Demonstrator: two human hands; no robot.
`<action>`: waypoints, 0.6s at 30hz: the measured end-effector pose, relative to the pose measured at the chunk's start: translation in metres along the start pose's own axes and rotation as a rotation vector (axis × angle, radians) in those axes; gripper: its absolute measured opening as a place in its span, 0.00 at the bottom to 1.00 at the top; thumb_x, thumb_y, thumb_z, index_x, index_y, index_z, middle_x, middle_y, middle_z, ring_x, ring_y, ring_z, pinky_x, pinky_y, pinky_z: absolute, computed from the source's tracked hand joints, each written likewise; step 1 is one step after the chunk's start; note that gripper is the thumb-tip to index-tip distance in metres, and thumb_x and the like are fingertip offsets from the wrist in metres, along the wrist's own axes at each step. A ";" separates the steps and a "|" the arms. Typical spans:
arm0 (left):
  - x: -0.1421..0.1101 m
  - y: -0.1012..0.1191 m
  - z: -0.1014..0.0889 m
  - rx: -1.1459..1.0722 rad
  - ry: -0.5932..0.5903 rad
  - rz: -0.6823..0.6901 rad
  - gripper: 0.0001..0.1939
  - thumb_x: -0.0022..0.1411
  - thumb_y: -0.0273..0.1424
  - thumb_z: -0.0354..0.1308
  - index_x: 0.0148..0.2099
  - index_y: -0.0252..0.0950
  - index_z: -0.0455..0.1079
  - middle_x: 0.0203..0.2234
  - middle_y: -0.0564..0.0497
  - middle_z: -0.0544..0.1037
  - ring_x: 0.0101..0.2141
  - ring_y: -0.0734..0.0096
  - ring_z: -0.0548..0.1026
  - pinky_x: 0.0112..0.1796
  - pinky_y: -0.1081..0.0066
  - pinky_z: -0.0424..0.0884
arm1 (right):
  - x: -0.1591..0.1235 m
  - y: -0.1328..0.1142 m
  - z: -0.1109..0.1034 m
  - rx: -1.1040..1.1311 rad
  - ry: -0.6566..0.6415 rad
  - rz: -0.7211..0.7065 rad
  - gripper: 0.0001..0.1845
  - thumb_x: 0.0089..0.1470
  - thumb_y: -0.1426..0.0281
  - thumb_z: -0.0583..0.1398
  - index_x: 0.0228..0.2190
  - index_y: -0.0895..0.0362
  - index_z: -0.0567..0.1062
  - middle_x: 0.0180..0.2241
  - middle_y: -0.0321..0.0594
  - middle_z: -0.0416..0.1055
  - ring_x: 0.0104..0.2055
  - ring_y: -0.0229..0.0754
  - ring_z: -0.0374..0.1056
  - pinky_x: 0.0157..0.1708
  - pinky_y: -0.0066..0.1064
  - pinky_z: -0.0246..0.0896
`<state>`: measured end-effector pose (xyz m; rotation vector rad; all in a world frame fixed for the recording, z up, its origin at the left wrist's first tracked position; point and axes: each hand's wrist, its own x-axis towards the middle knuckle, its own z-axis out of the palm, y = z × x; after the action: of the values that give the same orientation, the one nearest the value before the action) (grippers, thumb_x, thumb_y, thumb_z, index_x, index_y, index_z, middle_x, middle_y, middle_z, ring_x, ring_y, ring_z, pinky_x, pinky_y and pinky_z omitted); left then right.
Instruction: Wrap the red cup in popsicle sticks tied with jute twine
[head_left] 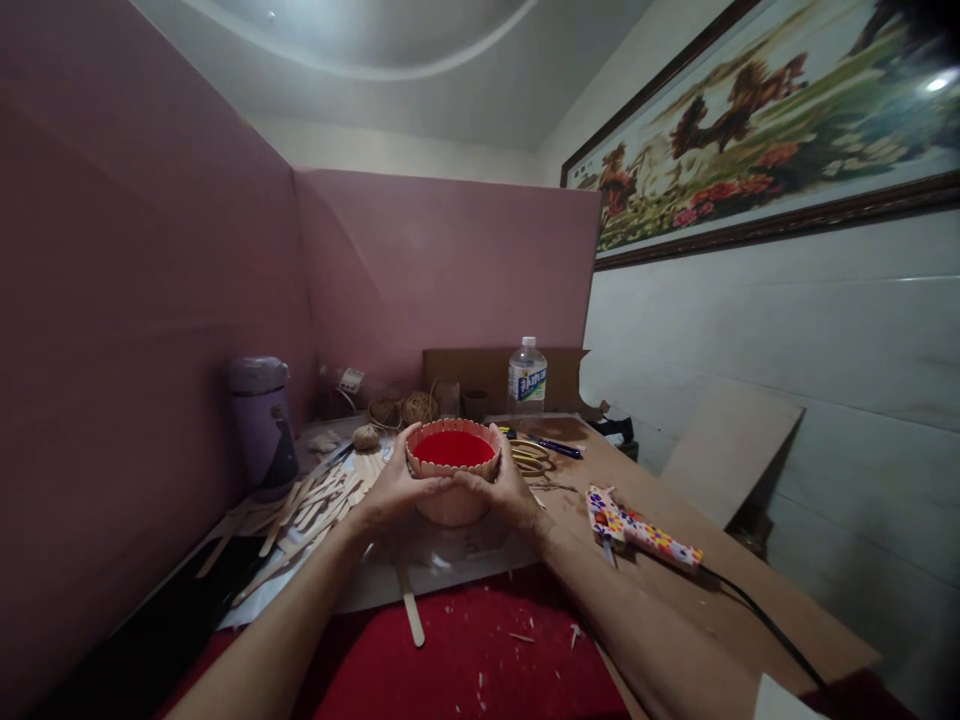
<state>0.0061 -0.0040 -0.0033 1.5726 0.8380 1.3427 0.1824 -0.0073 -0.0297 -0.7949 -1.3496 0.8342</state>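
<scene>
Both hands are wrapped round a round container (452, 505) whose outside is lined with upright wooden craft sticks and whose inside is red. My left hand (401, 483) grips its left side, and my right hand (510, 490) grips its right side. The thumbs meet across the front, just under the scalloped rim; the fingers behind are partly hidden. A single craft stick (411, 610) lies below the container, over the edge of the red cloth (450, 665). Many loose craft sticks (322, 505) are heaped to the left of my left hand.
A flower-patterned glue gun (641, 532) with a black cord lies at right. Behind are a water bottle (528, 378), twine balls (418, 408), gold rings (531, 458) and a blue pen-like tool (556, 447). A purple flask (262, 425) stands at left beside the pink partition (450, 270).
</scene>
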 end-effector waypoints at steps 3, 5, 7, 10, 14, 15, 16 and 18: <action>0.001 -0.003 0.001 0.035 0.034 0.028 0.57 0.37 0.37 0.75 0.66 0.38 0.51 0.58 0.37 0.65 0.60 0.47 0.63 0.59 0.52 0.58 | -0.001 0.001 0.001 0.010 -0.006 0.005 0.59 0.35 0.58 0.72 0.63 0.54 0.51 0.62 0.51 0.59 0.64 0.53 0.57 0.61 0.46 0.52; 0.002 -0.004 0.001 0.035 0.038 0.034 0.57 0.36 0.38 0.75 0.66 0.38 0.51 0.58 0.37 0.65 0.59 0.47 0.63 0.59 0.51 0.58 | -0.001 0.001 0.001 0.022 -0.018 0.017 0.61 0.35 0.56 0.72 0.64 0.56 0.49 0.63 0.52 0.57 0.65 0.53 0.55 0.63 0.46 0.50; 0.002 -0.005 0.001 0.016 0.030 0.032 0.58 0.36 0.38 0.75 0.66 0.39 0.50 0.58 0.37 0.64 0.59 0.47 0.63 0.59 0.51 0.59 | -0.001 0.000 0.001 0.036 -0.032 0.034 0.63 0.34 0.55 0.72 0.64 0.57 0.47 0.63 0.53 0.55 0.65 0.53 0.53 0.63 0.46 0.48; 0.002 -0.006 0.000 -0.014 0.020 0.009 0.59 0.37 0.37 0.75 0.67 0.41 0.48 0.60 0.37 0.62 0.60 0.47 0.63 0.59 0.52 0.59 | -0.001 -0.002 0.001 0.039 -0.032 0.050 0.65 0.33 0.54 0.72 0.65 0.57 0.46 0.64 0.54 0.54 0.66 0.54 0.52 0.64 0.47 0.46; 0.003 -0.008 -0.002 -0.048 0.029 -0.044 0.60 0.37 0.35 0.76 0.68 0.41 0.46 0.63 0.38 0.60 0.61 0.48 0.61 0.60 0.54 0.58 | 0.000 -0.001 0.001 -0.007 -0.003 0.048 0.67 0.31 0.51 0.72 0.65 0.58 0.47 0.64 0.56 0.54 0.66 0.55 0.52 0.64 0.48 0.45; 0.003 -0.008 -0.003 -0.064 0.032 -0.049 0.61 0.37 0.34 0.75 0.68 0.41 0.46 0.63 0.38 0.60 0.61 0.48 0.61 0.60 0.54 0.58 | 0.000 -0.001 0.001 -0.021 -0.001 0.046 0.68 0.31 0.50 0.72 0.65 0.60 0.47 0.64 0.57 0.53 0.66 0.56 0.51 0.64 0.48 0.45; 0.004 -0.009 -0.003 -0.084 0.032 -0.051 0.61 0.37 0.34 0.75 0.68 0.40 0.47 0.63 0.38 0.60 0.61 0.48 0.61 0.60 0.55 0.58 | 0.001 0.000 0.000 -0.034 -0.003 0.042 0.68 0.31 0.50 0.71 0.65 0.61 0.46 0.64 0.58 0.52 0.66 0.56 0.51 0.64 0.48 0.45; 0.005 -0.010 -0.005 -0.135 0.022 -0.044 0.59 0.37 0.34 0.75 0.68 0.39 0.48 0.63 0.38 0.61 0.61 0.48 0.61 0.60 0.55 0.58 | 0.001 0.002 -0.001 -0.038 -0.018 0.027 0.70 0.32 0.48 0.71 0.65 0.63 0.45 0.65 0.59 0.50 0.67 0.56 0.49 0.64 0.47 0.45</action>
<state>0.0021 0.0053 -0.0107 1.4291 0.7743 1.3589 0.1838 -0.0053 -0.0308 -0.8385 -1.3767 0.8412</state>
